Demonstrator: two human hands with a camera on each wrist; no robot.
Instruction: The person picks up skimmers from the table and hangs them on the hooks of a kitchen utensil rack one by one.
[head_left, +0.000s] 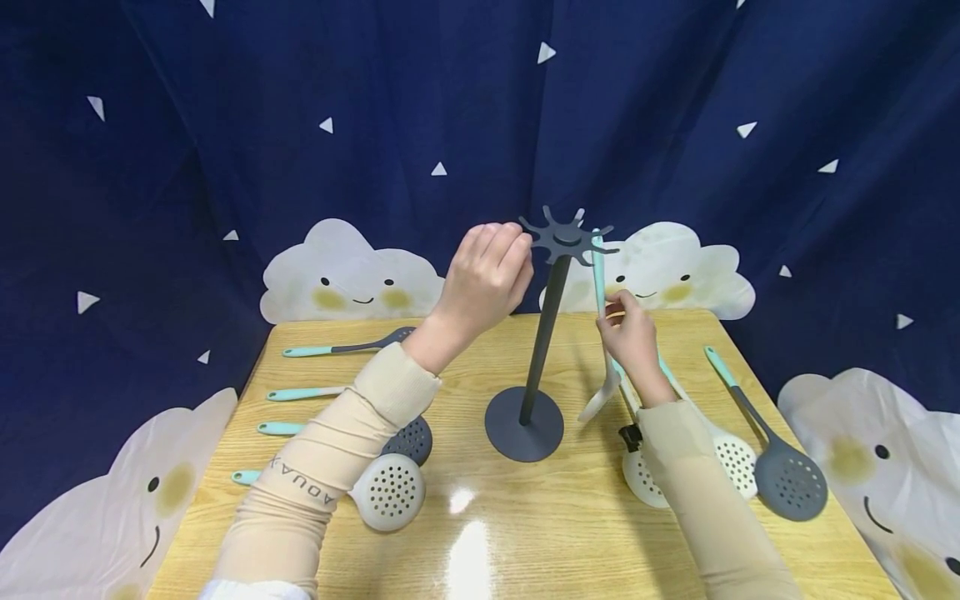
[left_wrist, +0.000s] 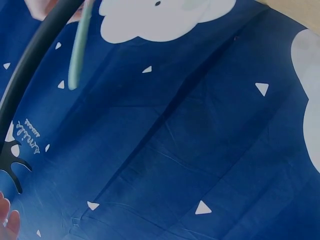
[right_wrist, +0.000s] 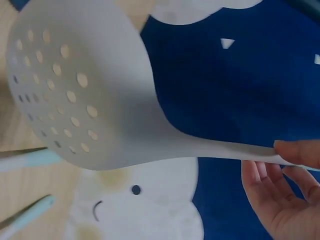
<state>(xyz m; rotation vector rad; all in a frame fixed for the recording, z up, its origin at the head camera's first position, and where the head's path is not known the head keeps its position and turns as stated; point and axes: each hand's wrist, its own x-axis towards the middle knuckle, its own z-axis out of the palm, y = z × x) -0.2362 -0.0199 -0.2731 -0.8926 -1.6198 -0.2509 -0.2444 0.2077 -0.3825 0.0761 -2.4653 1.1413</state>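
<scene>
A dark utensil stand (head_left: 547,333) with hooked prongs on top stands mid-table. My left hand (head_left: 491,267) is at the prongs' left side, fingers curled over; in the left wrist view, fingertips (left_wrist: 12,222) show just below the prongs (left_wrist: 15,162). With thumb and fingers, my right hand (head_left: 632,333) pinches the neck of a pale slotted skimmer (right_wrist: 95,90), which hangs head down. Its turquoise handle (head_left: 598,275) rises upright, the top end right at the stand's right prongs. In the right wrist view, my right hand (right_wrist: 290,190) shows beneath the neck.
At left lie several turquoise-handled utensils, among them a pale skimmer (head_left: 388,492) and a dark slotted spoon (head_left: 390,337). At right are a dark skimmer (head_left: 791,482), a pale skimmer (head_left: 737,462) and another pale one (head_left: 641,479) partly behind the right sleeve. A blue curtain (head_left: 420,100) hangs behind.
</scene>
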